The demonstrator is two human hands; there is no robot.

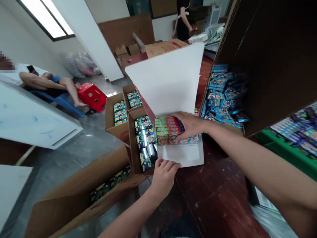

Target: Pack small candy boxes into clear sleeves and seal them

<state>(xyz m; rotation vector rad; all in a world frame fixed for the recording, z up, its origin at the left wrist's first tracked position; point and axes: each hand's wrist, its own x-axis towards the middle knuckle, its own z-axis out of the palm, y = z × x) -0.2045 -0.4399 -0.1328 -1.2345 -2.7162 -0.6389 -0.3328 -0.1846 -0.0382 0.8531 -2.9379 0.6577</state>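
Observation:
A white cardboard box (170,82) stands unfolded on the table, its tall lid panel upright and a short flap toward me. In it sits a row of small colourful packs (164,127), green, red and purple. My right hand (192,125) lies over the right end of this row, fingers behind and thumb in front, closed around the packs. My left hand (164,173) has its fingers curled over the front left edge of the short flap. Its thumb is hidden. The packs under my right palm are covered from view.
An open brown carton (132,142) with dark printed boxes borders the table on the left. A big carton (262,66) tipped on its side holds blue packets (223,96). A green crate (269,142) stands right. One person sits left; another (183,19) stands behind.

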